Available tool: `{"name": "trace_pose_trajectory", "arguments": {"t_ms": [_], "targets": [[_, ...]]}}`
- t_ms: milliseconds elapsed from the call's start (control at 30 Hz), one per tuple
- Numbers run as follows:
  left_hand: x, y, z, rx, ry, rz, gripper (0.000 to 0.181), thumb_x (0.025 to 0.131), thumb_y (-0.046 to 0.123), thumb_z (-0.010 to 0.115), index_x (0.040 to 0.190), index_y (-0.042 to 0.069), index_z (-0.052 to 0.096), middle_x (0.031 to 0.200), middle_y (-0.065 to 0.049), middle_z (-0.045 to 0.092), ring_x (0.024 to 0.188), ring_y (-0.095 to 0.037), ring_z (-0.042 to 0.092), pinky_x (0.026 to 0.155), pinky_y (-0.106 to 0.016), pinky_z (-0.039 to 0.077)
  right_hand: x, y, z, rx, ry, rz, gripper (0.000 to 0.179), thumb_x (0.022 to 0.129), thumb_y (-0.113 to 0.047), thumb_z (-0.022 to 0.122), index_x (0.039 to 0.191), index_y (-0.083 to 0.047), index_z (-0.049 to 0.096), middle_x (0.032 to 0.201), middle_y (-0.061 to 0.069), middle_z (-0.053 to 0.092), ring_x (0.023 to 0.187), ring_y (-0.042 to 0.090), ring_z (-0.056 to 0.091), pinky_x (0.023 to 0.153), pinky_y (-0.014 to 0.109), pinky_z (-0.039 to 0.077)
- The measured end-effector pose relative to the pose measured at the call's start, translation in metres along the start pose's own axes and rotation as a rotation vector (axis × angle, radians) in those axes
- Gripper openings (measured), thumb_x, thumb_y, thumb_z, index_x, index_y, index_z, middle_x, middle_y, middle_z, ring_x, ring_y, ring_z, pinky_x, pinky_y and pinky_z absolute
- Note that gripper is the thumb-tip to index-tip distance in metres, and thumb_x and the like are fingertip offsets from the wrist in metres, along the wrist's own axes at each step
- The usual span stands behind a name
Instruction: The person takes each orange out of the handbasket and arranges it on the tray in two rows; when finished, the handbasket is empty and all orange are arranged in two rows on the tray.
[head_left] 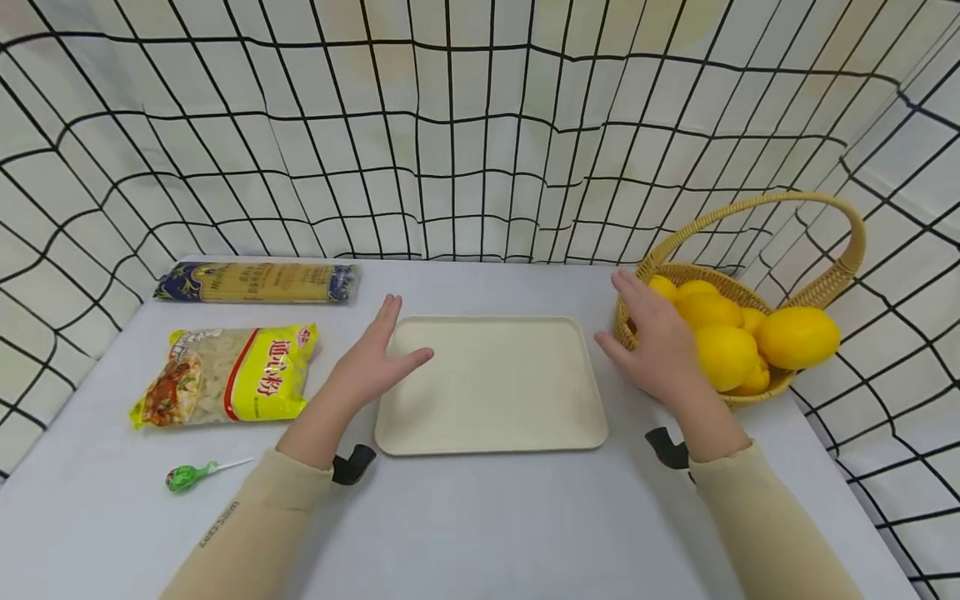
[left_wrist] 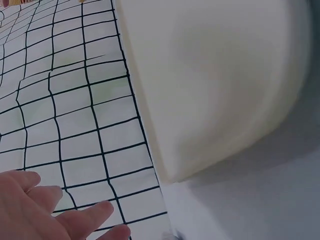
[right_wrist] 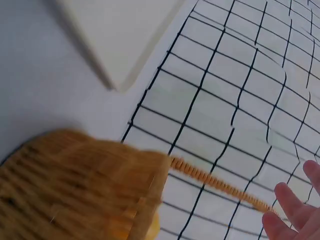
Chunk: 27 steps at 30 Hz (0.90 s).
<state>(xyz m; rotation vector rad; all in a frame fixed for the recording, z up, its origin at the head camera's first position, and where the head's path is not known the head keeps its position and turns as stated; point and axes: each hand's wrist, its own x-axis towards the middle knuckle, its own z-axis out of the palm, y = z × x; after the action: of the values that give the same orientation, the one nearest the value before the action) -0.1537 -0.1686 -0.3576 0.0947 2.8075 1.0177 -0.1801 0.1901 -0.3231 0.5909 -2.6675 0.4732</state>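
A cream rectangular tray (head_left: pixel 491 383) lies flat between my two hands. My left hand (head_left: pixel 371 358) hovers at the tray's left edge, fingers extended and thumb spread, holding nothing. In the left wrist view, the left hand's fingers (left_wrist: pixel 82 217) are apart from the tray (left_wrist: pixel 210 75). My right hand (head_left: pixel 656 337) is raised beside the left side of a wicker basket (head_left: pixel 750 400) heaped with several lemons (head_left: pixel 723 357). Its fingers are straight and grip nothing. The right wrist view shows the basket's woven side (right_wrist: pixel 75 185) close up, with the right hand's fingers (right_wrist: pixel 290 205) away from it.
At the back left lies a pack of dried noodles (head_left: pixel 262 282). In front of it sits a yellow bag of pasta (head_left: pixel 281 375), and nearer still a green-wrapped lollipop (head_left: pixel 183 477). White walls with black grid lines (head_left: pixel 487 150) enclose the back and sides of the table.
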Motion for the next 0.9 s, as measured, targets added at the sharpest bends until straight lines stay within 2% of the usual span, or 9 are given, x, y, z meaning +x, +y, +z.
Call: {"name": "trace_pose_trajectory", "arguments": {"t_ms": [200, 300, 567, 733, 900], "targets": [[-0.017, -0.012, 0.004, -0.025, -0.077, 0.011, 0.093, 0.079, 0.064, 0.051, 0.147, 0.025, -0.001, 0.154, 0.001, -0.004, 0.141, -0.032, 0.007, 0.11, -0.057, 0.014, -0.025, 0.025, -0.017, -0.023, 0.146, 0.062, 0.072, 0.076, -0.026, 0.066, 0.139, -0.009, 0.035, 0.133, 0.018, 0.047, 0.119, 0.038, 0.044, 0.097, 0.055, 0.036], [-0.02, -0.017, 0.006, -0.023, -0.123, 0.012, 0.094, 0.08, 0.058, 0.055, 0.147, 0.022, 0.0, 0.154, -0.003, -0.004, 0.141, -0.033, 0.005, 0.109, -0.058, 0.013, -0.035, 0.037, -0.025, -0.016, 0.18, 0.116, 0.072, 0.075, -0.024, 0.066, 0.138, -0.008, 0.036, 0.133, 0.02, 0.047, 0.12, 0.04, 0.041, 0.1, 0.055, 0.033], [-0.029, -0.03, 0.013, 0.019, -0.211, 0.007, 0.09, 0.078, 0.044, 0.065, 0.147, 0.012, 0.015, 0.154, -0.013, 0.005, 0.139, -0.037, 0.012, 0.108, -0.058, 0.018, -0.058, 0.06, -0.033, 0.003, 0.134, 0.295, 0.077, 0.08, -0.034, 0.062, 0.144, -0.01, 0.025, 0.143, 0.019, 0.034, 0.128, 0.041, 0.032, 0.106, 0.057, 0.023], [-0.035, -0.037, 0.017, 0.025, -0.269, -0.034, 0.096, 0.074, 0.042, 0.07, 0.146, 0.011, 0.016, 0.153, -0.016, 0.001, 0.138, -0.039, 0.009, 0.108, -0.059, 0.017, -0.066, 0.07, -0.029, 0.01, 0.109, 0.33, 0.081, 0.081, -0.038, 0.06, 0.145, -0.01, 0.019, 0.146, 0.019, 0.029, 0.13, 0.042, 0.027, 0.107, 0.058, 0.02], [-0.039, -0.04, 0.02, 0.019, -0.299, -0.06, 0.102, 0.07, 0.041, 0.074, 0.146, 0.009, 0.013, 0.152, -0.019, 0.001, 0.138, -0.04, 0.009, 0.108, -0.058, 0.017, -0.067, 0.076, -0.025, -0.011, 0.067, 0.385, 0.085, 0.081, -0.043, 0.059, 0.146, -0.013, 0.014, 0.148, 0.018, 0.024, 0.13, 0.045, 0.024, 0.103, 0.062, 0.022]]}}
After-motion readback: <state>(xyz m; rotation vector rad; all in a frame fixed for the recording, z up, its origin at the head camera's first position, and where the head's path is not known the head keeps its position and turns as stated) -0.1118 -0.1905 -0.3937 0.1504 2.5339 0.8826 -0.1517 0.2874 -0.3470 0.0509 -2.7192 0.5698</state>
